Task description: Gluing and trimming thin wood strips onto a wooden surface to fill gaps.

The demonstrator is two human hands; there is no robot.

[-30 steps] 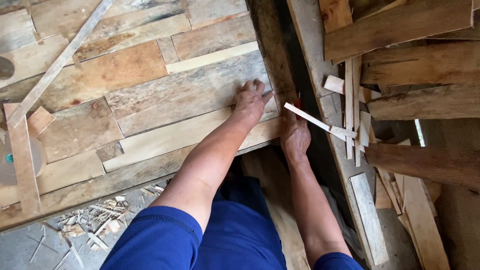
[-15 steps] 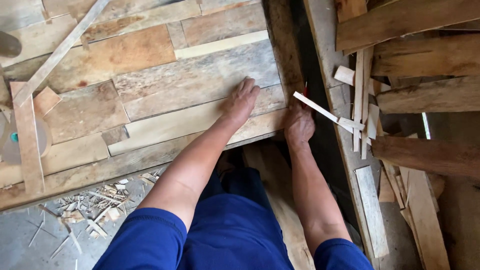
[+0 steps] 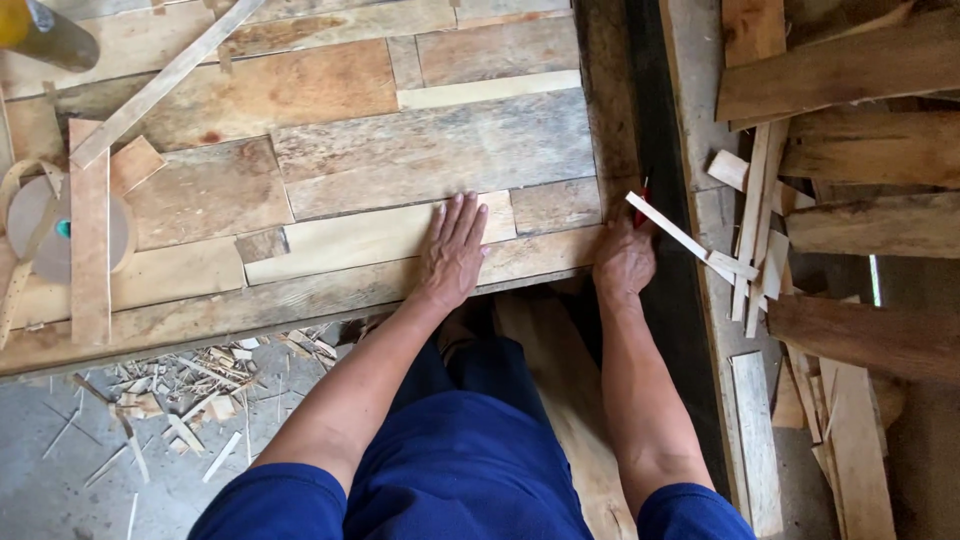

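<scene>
A panel of joined wooden boards lies flat in front of me. My left hand rests palm down on a pale board near the panel's near edge, fingers spread. My right hand is closed at the panel's right corner, gripping a small red tool whose tip pokes up past the knuckles; what kind of tool it is I cannot tell. A thin pale wood strip lies slanted just right of that hand.
A heap of rough planks and offcuts fills the right side. Loose strips and a small block lie on the panel's left, beside a round grey object. Wood chips litter the concrete floor below.
My left hand has slid left along the panel's near edge, away from the right corner. My right hand stays at the corner. The view has shifted right across the panel.
</scene>
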